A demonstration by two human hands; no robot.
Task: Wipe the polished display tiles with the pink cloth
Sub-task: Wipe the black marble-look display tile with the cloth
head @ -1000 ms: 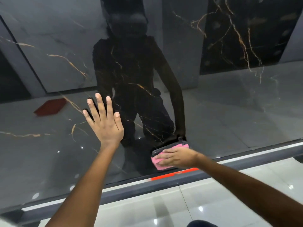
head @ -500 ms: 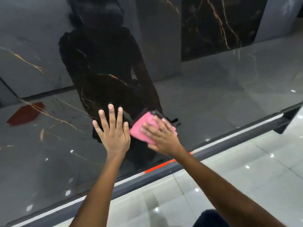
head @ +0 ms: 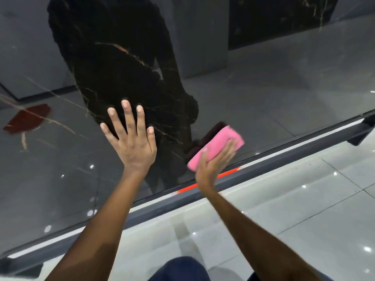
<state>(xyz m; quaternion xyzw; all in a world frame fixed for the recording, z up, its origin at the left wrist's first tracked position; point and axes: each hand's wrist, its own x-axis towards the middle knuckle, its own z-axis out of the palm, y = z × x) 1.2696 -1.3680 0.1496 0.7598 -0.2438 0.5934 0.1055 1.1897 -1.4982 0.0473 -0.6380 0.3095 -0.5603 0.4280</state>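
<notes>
A polished black tile [head: 263,94] with thin gold veins stands upright before me, mirroring a dark figure and the room. My left hand [head: 133,141] lies flat on it with fingers spread and straight. To its right, my right hand [head: 213,161] presses a folded pink cloth [head: 218,144] against the tile's lower part with straight fingers laid over it. The cloth's far end sticks out past the fingertips, up and to the right.
A dark metal rail [head: 274,169] with a white strip and a short orange mark [head: 227,173] carries the tile's bottom edge. Below it lies a glossy white tiled floor [head: 294,209]. A dark blue trouser knee [head: 182,268] shows at the bottom.
My right hand has slid the pink cloth from beside my left hand down and right toward the rail. My left hand stays pressed on the tile.
</notes>
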